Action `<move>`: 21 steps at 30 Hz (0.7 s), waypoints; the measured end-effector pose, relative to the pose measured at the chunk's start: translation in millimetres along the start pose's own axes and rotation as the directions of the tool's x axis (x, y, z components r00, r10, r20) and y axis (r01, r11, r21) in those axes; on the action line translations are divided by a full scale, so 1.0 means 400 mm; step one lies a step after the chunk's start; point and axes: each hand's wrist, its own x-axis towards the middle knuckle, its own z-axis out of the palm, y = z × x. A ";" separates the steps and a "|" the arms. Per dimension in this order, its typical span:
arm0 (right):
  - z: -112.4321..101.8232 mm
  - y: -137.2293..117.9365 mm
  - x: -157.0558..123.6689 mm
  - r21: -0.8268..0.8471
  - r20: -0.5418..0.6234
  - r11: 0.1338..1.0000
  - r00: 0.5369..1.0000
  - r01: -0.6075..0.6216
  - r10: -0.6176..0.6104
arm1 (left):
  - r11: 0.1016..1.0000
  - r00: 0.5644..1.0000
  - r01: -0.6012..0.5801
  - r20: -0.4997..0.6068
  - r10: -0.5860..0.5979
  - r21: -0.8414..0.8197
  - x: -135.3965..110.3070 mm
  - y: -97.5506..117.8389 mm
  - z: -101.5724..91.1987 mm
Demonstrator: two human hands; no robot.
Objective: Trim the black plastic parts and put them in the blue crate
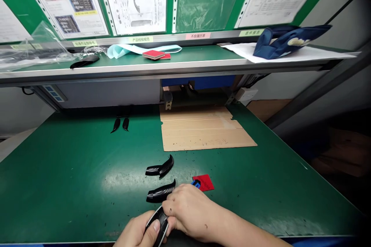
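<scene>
At the near edge of the surface, the left hand has its grip clamped on a dark part with a pale edge, thumb pressed against it. The right hand is at the part's upper end, fingers curled; whether its grip is clamped, and on what, I cannot tell.

Just beyond lies a ribbed black piece, and behind that two more black pieces, touching. To the right, a blue item, partly hidden by the right hand, shows against a red pad.

Farther back, a cardboard sheet lies flat, with two small black pieces well to its left.

Above the back stands a shelf with clear plastic, a pale-blue strip, stacked red pads, and a navy cloth item on white paper. Sheets hang behind on a green board.
</scene>
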 end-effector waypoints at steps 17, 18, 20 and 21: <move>0.035 -0.003 -0.009 0.224 -0.252 0.966 0.950 -0.127 0.183 | 0.868 0.936 0.037 -0.287 -0.204 -0.495 -0.011 0.019 0.038; 0.036 -0.002 -0.008 0.176 -0.262 0.974 0.946 -0.146 0.189 | 0.856 0.928 0.050 -0.292 -0.230 -0.514 -0.012 0.024 0.040; 0.036 0.001 -0.007 0.098 -0.267 0.981 0.945 -0.167 0.187 | 0.828 0.916 0.069 -0.293 -0.273 -0.556 -0.015 0.032 0.042; 0.036 0.003 -0.007 0.067 -0.266 0.984 0.948 -0.164 0.176 | 0.817 0.914 0.072 -0.290 -0.284 -0.572 -0.017 0.034 0.042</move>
